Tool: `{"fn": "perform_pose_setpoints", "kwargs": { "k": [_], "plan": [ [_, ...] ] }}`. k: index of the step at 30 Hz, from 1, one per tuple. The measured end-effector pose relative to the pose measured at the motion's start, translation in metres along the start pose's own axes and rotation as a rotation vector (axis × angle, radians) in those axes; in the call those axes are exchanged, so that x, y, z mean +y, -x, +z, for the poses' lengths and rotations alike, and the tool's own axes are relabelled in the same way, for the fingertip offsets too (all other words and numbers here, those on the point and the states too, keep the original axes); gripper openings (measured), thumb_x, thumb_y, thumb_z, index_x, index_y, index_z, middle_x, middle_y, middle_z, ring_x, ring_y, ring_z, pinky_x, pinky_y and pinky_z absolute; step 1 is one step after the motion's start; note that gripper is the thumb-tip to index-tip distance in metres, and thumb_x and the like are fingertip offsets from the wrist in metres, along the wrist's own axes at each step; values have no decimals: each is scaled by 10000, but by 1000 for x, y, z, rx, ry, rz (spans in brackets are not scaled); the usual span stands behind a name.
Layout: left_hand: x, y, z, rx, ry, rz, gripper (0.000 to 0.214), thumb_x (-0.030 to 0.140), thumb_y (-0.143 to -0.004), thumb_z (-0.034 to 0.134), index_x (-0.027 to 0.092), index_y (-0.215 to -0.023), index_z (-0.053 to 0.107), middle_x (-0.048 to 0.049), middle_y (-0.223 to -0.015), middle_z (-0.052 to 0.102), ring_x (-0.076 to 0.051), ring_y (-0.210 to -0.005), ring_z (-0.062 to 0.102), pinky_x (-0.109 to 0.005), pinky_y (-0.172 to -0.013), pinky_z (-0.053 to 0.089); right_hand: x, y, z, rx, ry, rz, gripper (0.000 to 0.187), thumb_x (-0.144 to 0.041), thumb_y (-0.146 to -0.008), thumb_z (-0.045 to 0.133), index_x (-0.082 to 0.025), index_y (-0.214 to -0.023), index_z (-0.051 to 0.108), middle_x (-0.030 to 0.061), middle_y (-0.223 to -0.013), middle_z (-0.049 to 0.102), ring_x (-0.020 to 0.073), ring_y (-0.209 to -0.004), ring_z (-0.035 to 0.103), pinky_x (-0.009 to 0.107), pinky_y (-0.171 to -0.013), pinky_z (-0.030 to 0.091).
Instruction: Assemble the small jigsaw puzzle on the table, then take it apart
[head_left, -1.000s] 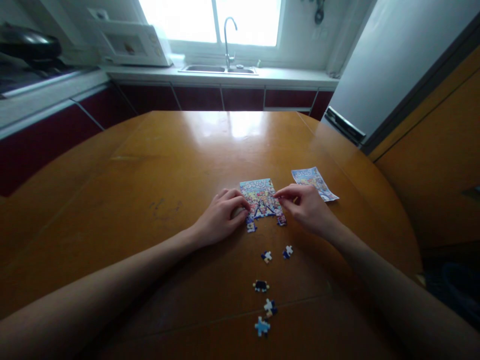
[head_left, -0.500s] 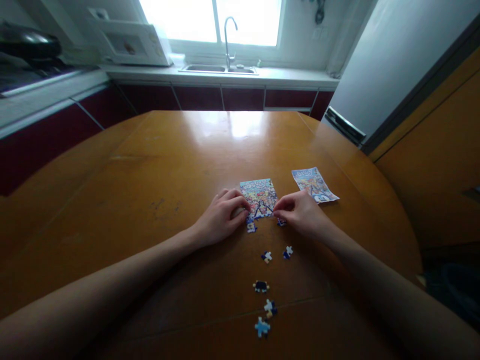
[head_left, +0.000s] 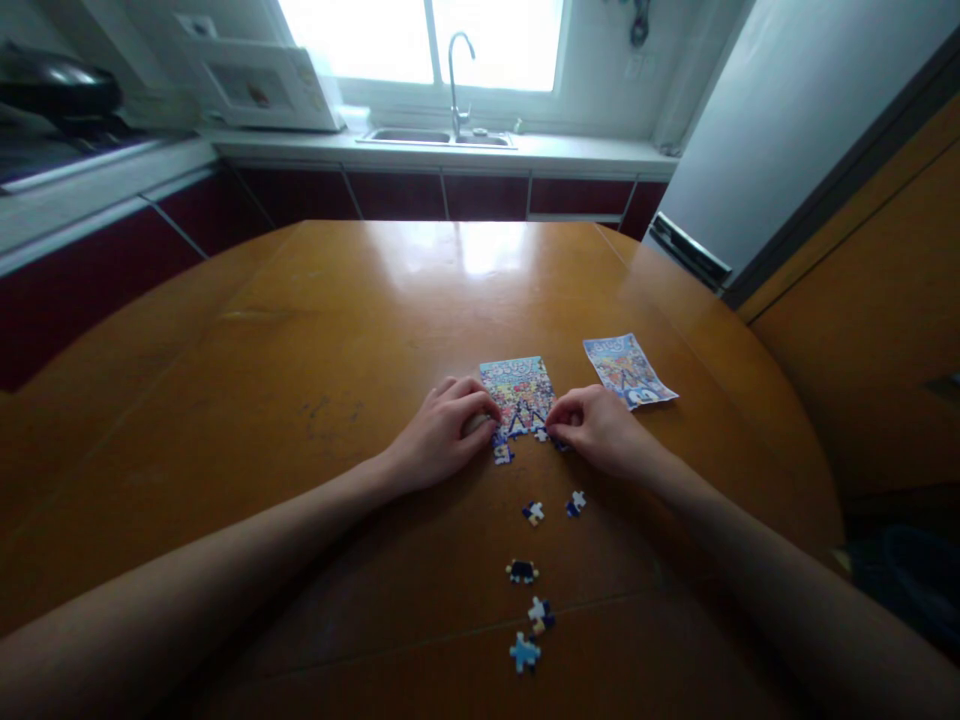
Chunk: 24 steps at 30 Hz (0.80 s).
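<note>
A partly assembled jigsaw puzzle (head_left: 517, 385) lies flat on the wooden table, its lower edge uneven. My left hand (head_left: 446, 430) rests at its left side, fingers curled and fingertips pressed against the lower left edge. At the lower right corner, my right hand (head_left: 600, 430) pinches a small puzzle piece, mostly hidden by the fingers. A white-tabbed piece (head_left: 541, 436) shows at the bottom edge beside those fingertips. Below the puzzle's left part a blue and white piece (head_left: 502, 455) sticks down. Nearer to me lie loose pieces, among them a dark one (head_left: 522, 571) and a light blue one (head_left: 524, 652).
A printed picture sheet (head_left: 630, 370) lies right of the puzzle, beyond my right hand. The round-edged wooden table (head_left: 300, 330) fills the foreground. Behind it are a counter with a sink (head_left: 412, 137), a microwave (head_left: 262, 88) and, on the right, a refrigerator (head_left: 780, 120).
My right hand has shifted slightly down and right at the puzzle's corner, and a white-tabbed piece now shows at the bottom edge. My left hand has not moved.
</note>
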<state>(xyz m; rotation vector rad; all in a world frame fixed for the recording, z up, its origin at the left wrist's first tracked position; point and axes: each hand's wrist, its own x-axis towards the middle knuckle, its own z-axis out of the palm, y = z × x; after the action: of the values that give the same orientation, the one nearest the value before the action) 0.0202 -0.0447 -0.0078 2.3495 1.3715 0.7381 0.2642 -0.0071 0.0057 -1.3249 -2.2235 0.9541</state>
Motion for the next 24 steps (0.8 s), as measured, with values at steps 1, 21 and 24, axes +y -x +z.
{"fn": "perform_pose_setpoints", "kwargs": {
  "k": [1, 21, 24],
  "plan": [
    [0, 0, 0, 1, 1, 0, 115, 225, -924, 571, 236, -939, 685, -37, -1042, 642, -230, -1035, 515, -407, -957, 429, 0, 0, -1, -2, -5, -1, 127, -94, -741, 689, -168, -738, 792, 40, -661, 714, 143, -585, 601, 265, -544, 442],
    [4, 7, 2, 3, -102, 133, 200, 272, -982, 544, 282, -1155, 644, -62, -1229, 533, -255, -1156, 433, -484, -1033, 431, 10, -3, -9, -15, 45, -91, 99, -112, -765, 708, -186, -757, 773, 41, -762, 680, 151, -683, 597, 271, -619, 458],
    [5, 7, 2, 6, -85, 133, 188, 272, -983, 541, 275, -1136, 652, -62, -1217, 540, -251, -1151, 440, -475, -1030, 433, 9, -2, -7, -48, 67, -133, 124, -103, -777, 704, -201, -753, 776, 29, -787, 646, 133, -674, 574, 261, -630, 450]
  ]
}}
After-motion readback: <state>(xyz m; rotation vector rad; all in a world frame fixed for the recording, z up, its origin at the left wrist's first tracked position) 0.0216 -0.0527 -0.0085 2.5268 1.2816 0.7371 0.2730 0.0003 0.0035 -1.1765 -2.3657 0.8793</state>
